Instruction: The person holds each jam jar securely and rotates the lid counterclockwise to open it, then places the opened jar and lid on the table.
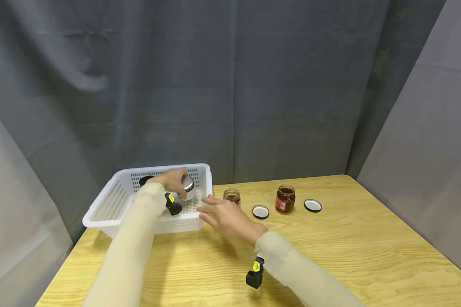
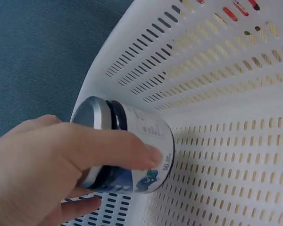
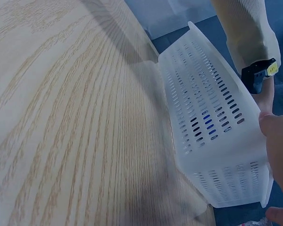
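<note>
My left hand (image 1: 170, 179) reaches into a white perforated plastic basket (image 1: 192, 225) and grips a jar (image 1: 190, 194). Seen from the left wrist, the jar (image 2: 146, 125) has a silver lid with a black band and a white label with a blueberry picture. It leans in the basket's corner, fingers and thumb around its side; whether it touches the bottom I cannot tell. My right hand (image 1: 228, 217) is at the basket's right end, fingers extended. In the right wrist view a finger of that hand (image 3: 280, 150) lies at the basket's rim (image 3: 247, 96).
A dark round object (image 1: 146, 180) sits in the basket, partly behind my left hand. Right of the basket stand two lidless jars of dark red contents, one (image 1: 231, 196) partly hidden, the other (image 1: 285, 199) red-labelled. Two lids (image 1: 260, 212) (image 1: 313, 205) lie on the wooden table (image 1: 353, 238).
</note>
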The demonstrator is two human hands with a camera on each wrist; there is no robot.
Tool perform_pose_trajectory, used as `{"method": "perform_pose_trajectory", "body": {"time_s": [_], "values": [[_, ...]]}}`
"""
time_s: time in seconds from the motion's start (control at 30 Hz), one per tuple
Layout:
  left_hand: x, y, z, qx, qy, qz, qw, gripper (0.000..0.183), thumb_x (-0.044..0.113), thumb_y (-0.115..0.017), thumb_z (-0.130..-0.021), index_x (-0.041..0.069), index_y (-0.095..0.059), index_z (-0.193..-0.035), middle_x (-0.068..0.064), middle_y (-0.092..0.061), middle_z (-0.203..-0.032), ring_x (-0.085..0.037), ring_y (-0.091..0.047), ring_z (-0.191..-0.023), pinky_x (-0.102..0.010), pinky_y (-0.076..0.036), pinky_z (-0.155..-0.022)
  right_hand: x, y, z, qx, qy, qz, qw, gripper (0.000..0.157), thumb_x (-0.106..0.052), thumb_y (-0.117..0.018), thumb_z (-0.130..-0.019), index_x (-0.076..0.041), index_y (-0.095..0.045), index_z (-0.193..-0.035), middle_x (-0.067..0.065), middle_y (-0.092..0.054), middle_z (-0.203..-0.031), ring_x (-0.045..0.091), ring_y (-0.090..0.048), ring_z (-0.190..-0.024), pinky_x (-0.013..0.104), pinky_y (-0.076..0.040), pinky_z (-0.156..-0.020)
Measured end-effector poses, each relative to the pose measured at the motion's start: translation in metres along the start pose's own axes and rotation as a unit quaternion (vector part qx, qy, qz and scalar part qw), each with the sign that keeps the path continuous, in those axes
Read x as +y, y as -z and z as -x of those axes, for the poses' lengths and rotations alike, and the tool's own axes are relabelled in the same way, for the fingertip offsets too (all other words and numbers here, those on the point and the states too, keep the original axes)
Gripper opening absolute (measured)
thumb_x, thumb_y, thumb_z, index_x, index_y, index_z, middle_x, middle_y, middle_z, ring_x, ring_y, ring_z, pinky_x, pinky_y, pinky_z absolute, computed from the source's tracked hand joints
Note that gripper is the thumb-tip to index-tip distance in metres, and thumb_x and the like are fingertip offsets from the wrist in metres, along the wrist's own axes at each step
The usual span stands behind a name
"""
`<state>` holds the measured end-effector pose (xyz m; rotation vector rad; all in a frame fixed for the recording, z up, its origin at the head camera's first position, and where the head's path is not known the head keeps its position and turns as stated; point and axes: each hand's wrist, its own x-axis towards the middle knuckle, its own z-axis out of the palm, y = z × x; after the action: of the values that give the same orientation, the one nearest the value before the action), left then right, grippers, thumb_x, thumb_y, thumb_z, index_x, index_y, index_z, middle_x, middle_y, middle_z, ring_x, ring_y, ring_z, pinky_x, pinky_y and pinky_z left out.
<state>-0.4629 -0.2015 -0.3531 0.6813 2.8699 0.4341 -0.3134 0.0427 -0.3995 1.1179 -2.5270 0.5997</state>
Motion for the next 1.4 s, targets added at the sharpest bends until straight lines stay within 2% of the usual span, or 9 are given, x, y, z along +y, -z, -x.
{"method": "perform_pose_trajectory", "body": {"time_s": [0.2,0.37,0.57,0.73,0.97,1.1,1.23,1.4], "values": [[-0.003,0.000,-0.002,0.022,-0.004,0.020,0.9996,0.061,0.015,-0.092,-0.066,0.005,-0.053,-0.112,-0.008,-0.063,-0.098,-0.024,-0.060,-0.085,-0.038,-0.052,-0.075,0.002,0.002,-0.002,-0.002,-0.001,-0.004,1.000,0.034,-0.034,-0.057,-0.108,-0.015,-0.073,-0.131,0.008,-0.054,-0.150,0.026,-0.049,-0.139,0.041,-0.040,-0.113],[-0.006,-0.002,0.002,0.031,-0.008,0.067,0.9972,0.063,0.013,-0.089,-0.068,0.004,-0.049,-0.116,-0.010,-0.062,-0.103,-0.025,-0.061,-0.088,-0.039,-0.052,-0.078,0.002,0.001,-0.001,-0.002,0.000,-0.008,1.000,0.034,-0.034,-0.057,-0.108,-0.015,-0.073,-0.131,0.009,-0.054,-0.150,0.027,-0.049,-0.138,0.042,-0.041,-0.112],[-0.007,0.004,0.011,0.064,-0.011,0.123,0.9903,0.060,0.015,-0.089,-0.069,0.006,-0.048,-0.112,-0.012,-0.058,-0.102,-0.026,-0.057,-0.088,-0.039,-0.050,-0.075,0.002,0.002,-0.003,-0.002,-0.003,-0.006,1.000,0.034,-0.036,-0.056,-0.109,-0.017,-0.074,-0.131,0.008,-0.054,-0.150,0.026,-0.049,-0.139,0.042,-0.041,-0.112],[-0.009,0.006,0.015,0.069,-0.002,0.170,0.9831,0.059,0.017,-0.089,-0.070,0.007,-0.046,-0.109,-0.012,-0.057,-0.103,-0.026,-0.057,-0.088,-0.038,-0.054,-0.072,0.004,0.001,-0.005,-0.002,-0.003,-0.009,1.000,0.035,-0.037,-0.056,-0.109,-0.017,-0.073,-0.131,0.009,-0.054,-0.151,0.028,-0.049,-0.139,0.044,-0.041,-0.112],[-0.010,0.007,0.020,0.084,-0.016,0.206,0.9747,0.058,0.016,-0.088,-0.069,0.006,-0.047,-0.108,-0.014,-0.058,-0.104,-0.027,-0.057,-0.087,-0.039,-0.053,-0.072,0.006,-0.001,-0.006,0.005,0.006,-0.014,1.000,0.035,-0.035,-0.056,-0.109,-0.015,-0.074,-0.129,0.010,-0.054,-0.149,0.029,-0.050,-0.138,0.045,-0.042,-0.111],[-0.008,0.007,0.026,0.097,-0.012,0.223,0.9698,0.058,0.019,-0.089,-0.069,0.008,-0.049,-0.109,-0.012,-0.059,-0.104,-0.026,-0.057,-0.087,-0.038,-0.051,-0.073,0.007,-0.003,-0.006,0.007,0.007,-0.017,1.000,0.034,-0.035,-0.056,-0.108,-0.016,-0.074,-0.130,0.009,-0.054,-0.150,0.029,-0.050,-0.137,0.045,-0.042,-0.111],[-0.002,0.010,0.034,0.104,-0.026,0.257,0.9605,0.057,0.022,-0.090,-0.073,0.008,-0.051,-0.113,-0.013,-0.060,-0.107,-0.028,-0.059,-0.087,-0.039,-0.052,-0.073,0.008,-0.003,-0.005,0.008,0.008,-0.017,1.000,0.034,-0.036,-0.056,-0.109,-0.016,-0.074,-0.129,0.008,-0.052,-0.151,0.029,-0.049,-0.138,0.044,-0.041,-0.112],[0.009,0.013,0.043,0.111,-0.071,0.306,0.9430,0.053,0.016,-0.088,-0.076,0.009,-0.056,-0.118,-0.014,-0.064,-0.110,-0.031,-0.063,-0.092,-0.045,-0.056,-0.077,0.009,-0.002,-0.004,0.013,0.001,-0.019,1.000,0.033,-0.034,-0.056,-0.109,-0.015,-0.075,-0.128,0.007,-0.052,-0.152,0.029,-0.048,-0.140,0.045,-0.041,-0.112]]}}
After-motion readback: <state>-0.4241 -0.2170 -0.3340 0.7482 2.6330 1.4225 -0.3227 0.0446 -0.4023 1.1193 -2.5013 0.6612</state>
